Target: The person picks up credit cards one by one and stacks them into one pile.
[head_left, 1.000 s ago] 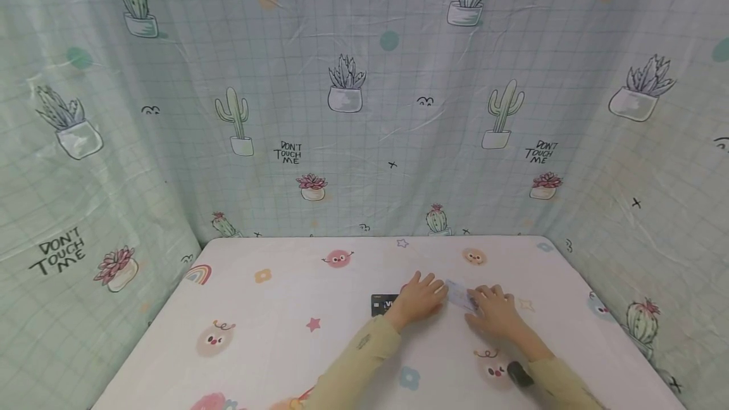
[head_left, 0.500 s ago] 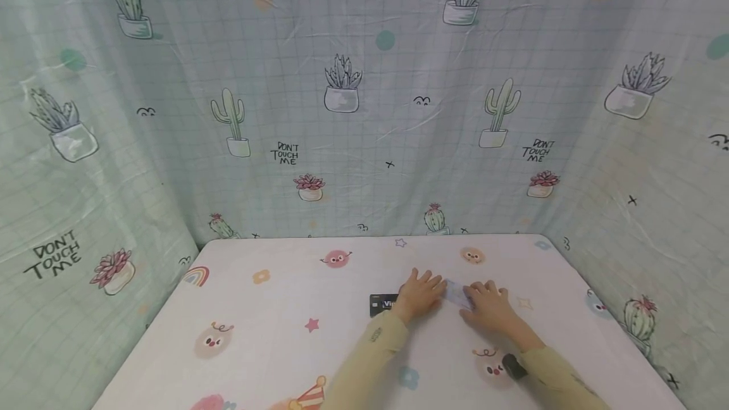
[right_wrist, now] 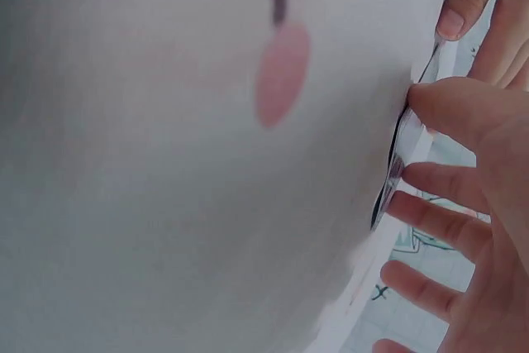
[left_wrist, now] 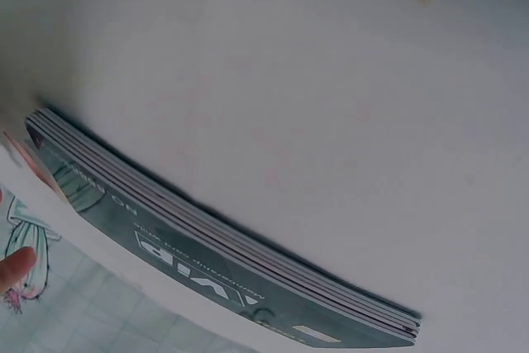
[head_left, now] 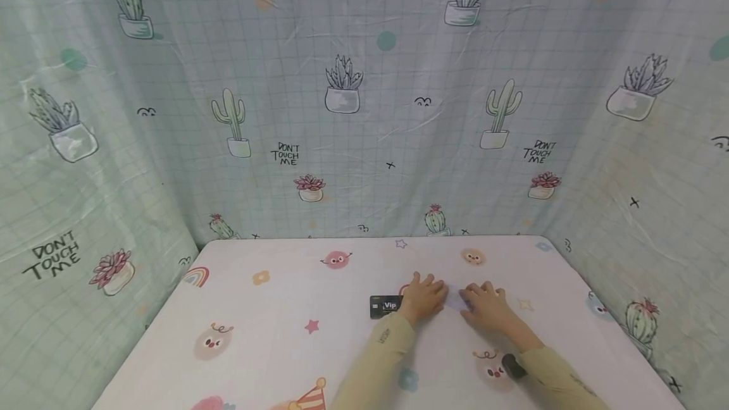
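A thin, pale bluish card (head_left: pixel 455 298) lies low over the table between my two hands, glossy and partly covered. My right hand (head_left: pixel 488 309) holds its right end. In the right wrist view, the right thumb (right_wrist: pixel 438 105) sits on the near edge and two fingertips touch the card (right_wrist: pixel 402 134) further along. At the opposite end, my left hand (head_left: pixel 424 299) has its thumb (right_wrist: pixel 453 24) on the card's near edge; its other fingers' contact is hidden. Beside the left wrist rests a neat stack of black "Vip" cards (head_left: pixel 384 306), its layered edges plain in the left wrist view.
A white tablecloth (head_left: pixel 273 309) printed with cartoon faces, stars and flowers covers the table. Curtains (head_left: pixel 364 138) with cactus prints stand behind it and along both sides. A small dark device (head_left: pixel 514 366) sits at the right sleeve.
The left hand and forearm have shifted slightly right, uncovering more of the black card stack. The right fingers have crept left over the pale card, so less of it shows.
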Available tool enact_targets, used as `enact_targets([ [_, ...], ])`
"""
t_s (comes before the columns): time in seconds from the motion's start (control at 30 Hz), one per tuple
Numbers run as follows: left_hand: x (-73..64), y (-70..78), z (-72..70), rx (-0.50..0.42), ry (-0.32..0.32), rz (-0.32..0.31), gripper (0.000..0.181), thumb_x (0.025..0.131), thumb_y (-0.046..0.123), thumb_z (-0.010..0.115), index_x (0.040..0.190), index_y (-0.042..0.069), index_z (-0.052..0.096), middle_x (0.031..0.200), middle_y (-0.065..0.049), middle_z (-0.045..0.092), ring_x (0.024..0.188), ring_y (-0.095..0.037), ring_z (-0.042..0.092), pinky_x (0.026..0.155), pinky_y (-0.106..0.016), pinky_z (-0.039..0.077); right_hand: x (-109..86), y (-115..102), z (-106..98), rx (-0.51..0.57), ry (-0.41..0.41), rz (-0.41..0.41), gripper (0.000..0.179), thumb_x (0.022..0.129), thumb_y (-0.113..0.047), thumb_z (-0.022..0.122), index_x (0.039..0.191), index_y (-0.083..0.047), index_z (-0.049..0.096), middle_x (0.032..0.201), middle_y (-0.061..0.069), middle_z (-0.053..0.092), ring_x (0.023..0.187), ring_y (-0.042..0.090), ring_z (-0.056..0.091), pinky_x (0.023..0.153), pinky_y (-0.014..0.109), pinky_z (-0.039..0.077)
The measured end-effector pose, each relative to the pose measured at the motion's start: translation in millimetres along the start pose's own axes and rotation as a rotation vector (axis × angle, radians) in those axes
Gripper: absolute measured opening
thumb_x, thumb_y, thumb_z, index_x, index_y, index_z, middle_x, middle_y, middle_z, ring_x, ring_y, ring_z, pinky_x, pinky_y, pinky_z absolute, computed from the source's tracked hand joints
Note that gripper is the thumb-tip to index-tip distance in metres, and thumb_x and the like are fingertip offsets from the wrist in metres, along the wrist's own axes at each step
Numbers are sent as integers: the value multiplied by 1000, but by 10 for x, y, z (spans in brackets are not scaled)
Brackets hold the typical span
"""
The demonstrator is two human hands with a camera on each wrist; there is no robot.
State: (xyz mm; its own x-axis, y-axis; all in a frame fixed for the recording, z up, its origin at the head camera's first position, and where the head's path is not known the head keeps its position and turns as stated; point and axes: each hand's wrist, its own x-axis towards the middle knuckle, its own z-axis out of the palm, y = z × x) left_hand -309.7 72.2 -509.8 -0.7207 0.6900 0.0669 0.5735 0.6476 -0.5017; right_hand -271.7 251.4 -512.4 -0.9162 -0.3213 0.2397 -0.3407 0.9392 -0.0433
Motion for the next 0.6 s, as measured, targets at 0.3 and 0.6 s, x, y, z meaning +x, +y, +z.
enact_targets([
  [0.3,-18,14,-10,-34,20,0,36,92,46,34,126,36,41,136,18,40,124,-7,39,98,-37,37,0,21,-7,-3,23,-77,36,76,-29,66,108,-12,61,103,2,57,88,23,45,70,48,37],
  [0.6,-34,36,16,-67,33,8,30,93,44,29,119,34,41,135,15,42,122,-9,41,97,-35,38,-18,60,24,-53,7,-123,37,77,-30,64,110,-13,60,99,3,55,88,24,46,71,49,38],
])
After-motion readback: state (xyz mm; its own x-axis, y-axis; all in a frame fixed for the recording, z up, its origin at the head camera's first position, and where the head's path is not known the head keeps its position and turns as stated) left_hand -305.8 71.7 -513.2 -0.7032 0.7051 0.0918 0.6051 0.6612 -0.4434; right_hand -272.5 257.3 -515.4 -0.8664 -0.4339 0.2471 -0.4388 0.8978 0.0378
